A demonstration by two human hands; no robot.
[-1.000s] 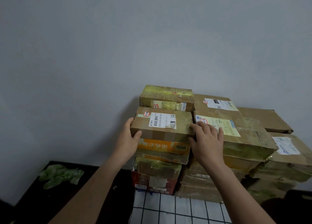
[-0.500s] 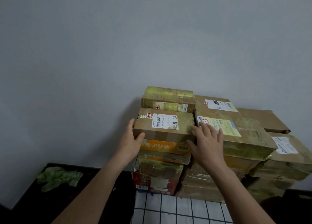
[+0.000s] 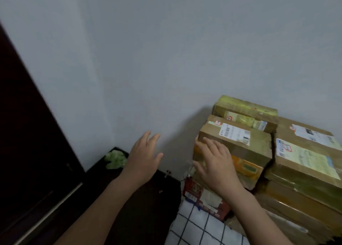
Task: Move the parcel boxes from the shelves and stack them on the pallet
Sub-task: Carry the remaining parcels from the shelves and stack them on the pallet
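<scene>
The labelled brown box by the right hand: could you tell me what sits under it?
An orange-printed box, with a red-printed box lower down; the right hand hides much of the boxes between.

Brown parcel boxes (image 3: 235,145), white black-checked cloth (image 3: 199,228), grey wall (image 3: 166,50).

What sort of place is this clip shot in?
Likely an indoor parcel storage corner: taped cardboard parcel boxes with shipping labels, stacked against a plain grey wall.
</scene>
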